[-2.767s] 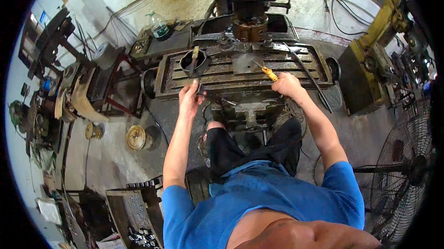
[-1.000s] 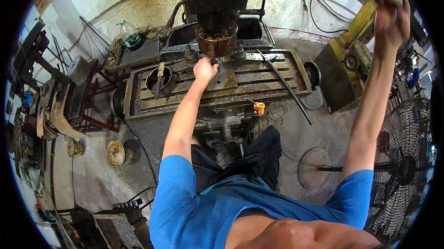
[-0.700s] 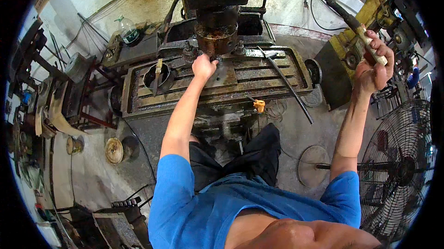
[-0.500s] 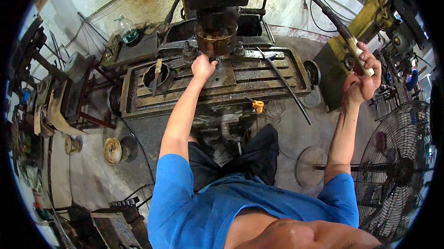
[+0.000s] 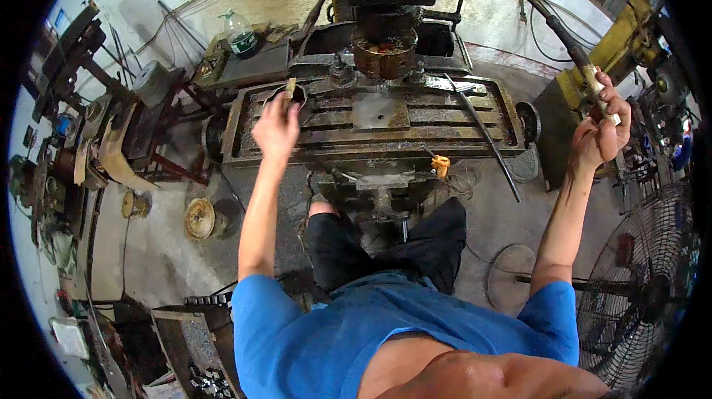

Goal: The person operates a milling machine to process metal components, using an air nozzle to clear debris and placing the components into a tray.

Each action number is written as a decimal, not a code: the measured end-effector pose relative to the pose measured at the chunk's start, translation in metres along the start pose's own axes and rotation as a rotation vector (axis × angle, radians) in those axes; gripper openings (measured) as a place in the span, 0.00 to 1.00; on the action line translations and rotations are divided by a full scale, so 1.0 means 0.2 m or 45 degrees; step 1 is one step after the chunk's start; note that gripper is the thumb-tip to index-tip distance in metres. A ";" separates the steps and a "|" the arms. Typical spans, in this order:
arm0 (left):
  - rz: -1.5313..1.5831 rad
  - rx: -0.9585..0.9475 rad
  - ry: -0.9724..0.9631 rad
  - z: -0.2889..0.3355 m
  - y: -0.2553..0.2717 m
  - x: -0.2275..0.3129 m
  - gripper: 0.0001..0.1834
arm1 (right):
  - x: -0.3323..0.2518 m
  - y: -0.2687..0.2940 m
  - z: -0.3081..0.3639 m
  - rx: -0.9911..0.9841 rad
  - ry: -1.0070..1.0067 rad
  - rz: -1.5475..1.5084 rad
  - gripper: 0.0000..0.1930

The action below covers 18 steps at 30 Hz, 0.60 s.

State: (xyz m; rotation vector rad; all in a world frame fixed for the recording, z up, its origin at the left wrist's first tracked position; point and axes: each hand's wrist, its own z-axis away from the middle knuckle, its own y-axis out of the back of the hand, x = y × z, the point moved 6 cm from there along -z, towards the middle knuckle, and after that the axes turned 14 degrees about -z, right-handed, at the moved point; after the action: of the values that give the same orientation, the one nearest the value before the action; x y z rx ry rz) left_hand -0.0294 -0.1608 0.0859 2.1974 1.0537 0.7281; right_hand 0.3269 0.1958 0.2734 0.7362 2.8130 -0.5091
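My left hand is over the left end of the slotted machine table, blurred by motion. Its fingers come down around a brush-like tool with a flat wooden handle, which lies across a dark round pot; whether they grip it cannot be made out. On the right, my right hand is closed around the pale grip of a long lever that slants down from the machine head. Below the round rusty spindle head, a flat metal plate with a small hole lies on the table.
A long T-handled bar leans over the table's front edge, right of a yellow object. A large fan stands near my right arm. A clear bottle sits on the back-left bench; a round tin is on the floor.
My left hand has moved left, from beneath the spindle head to the pot and tool, uncovering the metal plate. My right hand stays on the lever. The whole view has shifted slightly.
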 end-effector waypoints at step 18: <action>1.008 -0.580 0.340 0.09 -0.35 0.29 0.15 | 0.01 0.02 -0.02 0.070 0.017 -0.011 0.07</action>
State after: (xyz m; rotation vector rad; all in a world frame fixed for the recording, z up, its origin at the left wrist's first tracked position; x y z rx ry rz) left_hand -0.0212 -0.0817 0.0371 2.0968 0.0403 1.4642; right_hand 0.3274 0.2005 0.2749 0.7406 2.8264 -0.5868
